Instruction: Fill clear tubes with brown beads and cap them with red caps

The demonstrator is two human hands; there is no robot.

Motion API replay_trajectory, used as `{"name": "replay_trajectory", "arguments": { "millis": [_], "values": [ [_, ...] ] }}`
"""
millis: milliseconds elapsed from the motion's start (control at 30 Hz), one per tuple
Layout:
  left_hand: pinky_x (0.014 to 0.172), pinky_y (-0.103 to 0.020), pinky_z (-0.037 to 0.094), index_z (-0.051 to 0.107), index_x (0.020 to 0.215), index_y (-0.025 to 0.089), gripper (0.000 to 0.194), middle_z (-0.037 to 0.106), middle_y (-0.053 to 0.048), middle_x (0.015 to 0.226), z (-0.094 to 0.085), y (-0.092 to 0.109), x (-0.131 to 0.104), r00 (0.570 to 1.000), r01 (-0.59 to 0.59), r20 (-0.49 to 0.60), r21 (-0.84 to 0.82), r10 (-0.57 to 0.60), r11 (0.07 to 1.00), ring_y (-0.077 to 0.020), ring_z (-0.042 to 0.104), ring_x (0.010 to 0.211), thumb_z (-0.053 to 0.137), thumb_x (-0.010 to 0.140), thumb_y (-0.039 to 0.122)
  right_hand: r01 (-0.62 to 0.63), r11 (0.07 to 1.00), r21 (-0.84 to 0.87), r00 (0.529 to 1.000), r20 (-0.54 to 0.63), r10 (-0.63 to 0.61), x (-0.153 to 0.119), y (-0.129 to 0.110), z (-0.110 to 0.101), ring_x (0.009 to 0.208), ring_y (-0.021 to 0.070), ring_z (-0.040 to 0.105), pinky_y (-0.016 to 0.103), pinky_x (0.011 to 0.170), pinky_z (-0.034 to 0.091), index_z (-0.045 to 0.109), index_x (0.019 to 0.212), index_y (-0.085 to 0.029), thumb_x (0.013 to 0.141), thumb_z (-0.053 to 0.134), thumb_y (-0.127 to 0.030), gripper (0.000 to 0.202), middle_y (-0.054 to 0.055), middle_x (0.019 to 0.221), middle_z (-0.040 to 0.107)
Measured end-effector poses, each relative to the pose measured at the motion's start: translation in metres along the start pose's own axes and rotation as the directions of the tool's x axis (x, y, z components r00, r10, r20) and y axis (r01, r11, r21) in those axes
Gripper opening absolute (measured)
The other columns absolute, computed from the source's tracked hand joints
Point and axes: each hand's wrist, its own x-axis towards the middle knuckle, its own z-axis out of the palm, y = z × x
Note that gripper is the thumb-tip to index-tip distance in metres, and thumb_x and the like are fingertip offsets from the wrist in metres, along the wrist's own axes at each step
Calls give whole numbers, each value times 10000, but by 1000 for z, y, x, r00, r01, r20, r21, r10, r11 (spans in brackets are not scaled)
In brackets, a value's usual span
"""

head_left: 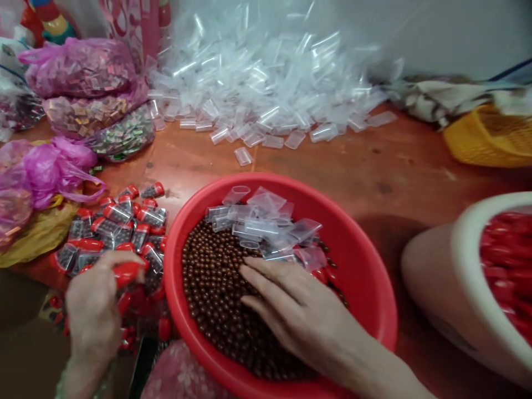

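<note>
My left hand (pixel 93 305) is closed around a small container with a red cap (pixel 127 272), held over a pile of filled clear containers with red caps (pixel 118 219). Most of what it grips is hidden behind the fingers. My right hand (pixel 291 305) reaches into a red basin (pixel 380 288), fingers stretched out and resting on a mass of small round brown balls (pixel 216 277). Just beyond those fingertips, clear plastic tubes (pixel 266 224) lie on the balls. A few red caps (pixel 328 274) sit at the basin's right side, partly covered.
A large heap of clear tubes (pixel 257 105) spreads along the back of the wooden table (pixel 332 166). Pink bags of small packets (pixel 87 72) are stacked at left. On the right are a white bucket of red caps (pixel 461 249) and a yellow basket (pixel 474 138).
</note>
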Motion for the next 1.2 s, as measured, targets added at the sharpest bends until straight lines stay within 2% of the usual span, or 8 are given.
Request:
{"name": "replay_trajectory", "arguments": {
  "millis": [133, 233, 400, 633, 800, 867, 1033, 1200],
  "values": [
    [772, -405, 448, 663, 1064, 246, 269, 674, 13, 936, -24, -35, 6, 983, 163, -149, 411, -110, 897, -269, 633, 920, 478, 894, 343, -121, 976, -179, 975, 164, 150, -16, 30, -5, 923, 280, 613, 457, 817, 520, 641, 1085, -118, 897, 513, -185, 237, 157, 1070, 679],
    [977, -459, 413, 605, 1201, 213, 352, 636, -33, 1197, -20, -47, 9, 992, 43, -126, 554, 33, 832, -335, 557, 1180, 516, 883, 336, -93, 968, -233, 934, 317, 166, -17, 43, -3, 867, 269, 581, 435, 771, 500, 663, 1059, -127, 844, 499, -94, 272, 147, 1054, 679],
    [1019, -464, 477, 650, 1084, 166, 271, 696, -99, 1130, 13, -35, 13, 934, -248, -122, 453, 335, 856, -278, 627, 1124, 651, 814, 197, -58, 975, -213, 914, 382, 137, -14, 47, 2, 818, 253, 585, 403, 735, 495, 659, 1090, -125, 819, 484, -56, 330, 138, 952, 672],
    [951, -385, 538, 633, 998, 141, 179, 713, -105, 1044, 60, 6, 0, 909, -416, 57, 112, 412, 903, -213, 649, 1075, 597, 835, 75, -266, 953, 148, 952, 197, 235, 9, 31, 1, 773, 190, 659, 310, 661, 534, 547, 1178, -191, 910, 565, -329, 302, 79, 978, 670],
    [919, -383, 556, 643, 970, 109, 189, 729, -117, 997, 79, -1, -3, 866, -492, 166, 118, 471, 863, -220, 666, 1013, 547, 836, 16, -218, 976, -19, 949, 228, 216, 30, 17, 32, 772, 229, 668, 315, 632, 514, 576, 1097, -140, 877, 600, -296, 270, 110, 942, 683],
    [912, -394, 555, 646, 968, 107, 209, 732, -116, 994, 81, -4, -2, 856, -508, 186, 124, 483, 853, -229, 668, 1001, 531, 829, 1, -215, 970, -115, 892, 381, 242, 31, 14, 39, 779, 243, 670, 310, 611, 489, 596, 1055, -133, 887, 576, -274, 221, 129, 937, 681],
    [885, -384, 544, 645, 954, 124, 193, 737, -97, 993, 80, -4, 1, 842, -522, 242, 141, 482, 841, -215, 670, 956, 499, 862, 38, -442, 890, -116, 589, 711, 385, 32, 11, 32, 779, 273, 652, 324, 630, 411, 603, 951, -143, 894, 506, -258, 161, 134, 858, 671],
    [851, -410, 508, 621, 948, 121, 135, 709, -95, 967, 73, 8, 0, 783, -549, 466, 203, 413, 811, -240, 634, 943, 493, 906, 115, -618, 786, 21, 446, 833, 328, 40, 21, 25, 633, 185, 571, 280, 589, 371, 583, 732, -178, 746, 595, -217, 43, 33, 647, 608]
  ]
}}
